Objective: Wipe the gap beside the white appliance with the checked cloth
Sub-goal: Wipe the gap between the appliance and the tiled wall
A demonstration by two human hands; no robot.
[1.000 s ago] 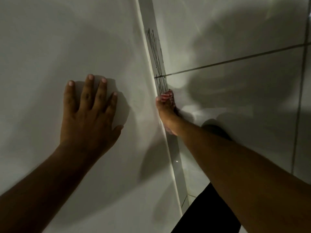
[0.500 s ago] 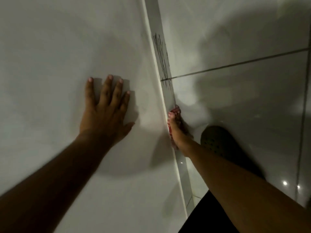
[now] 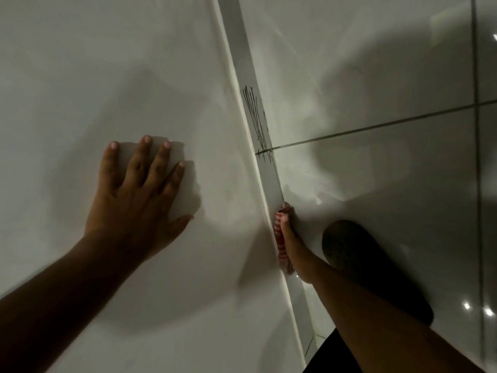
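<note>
Checked cloth [image 3: 282, 247] under right hand [image 3: 291, 246], gap-edge.

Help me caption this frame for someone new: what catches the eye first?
The left hand spread flat on the white appliance fills the left half. Right of it, the right hand presses a red-and-white checked cloth into the narrow gap, below dark scribbles. A dark shoe rests on the glossy floor tiles.

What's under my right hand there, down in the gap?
Under the right hand a red-and-white checked cloth is pressed against the white appliance side. Most of the cloth is covered by the hand.
</note>
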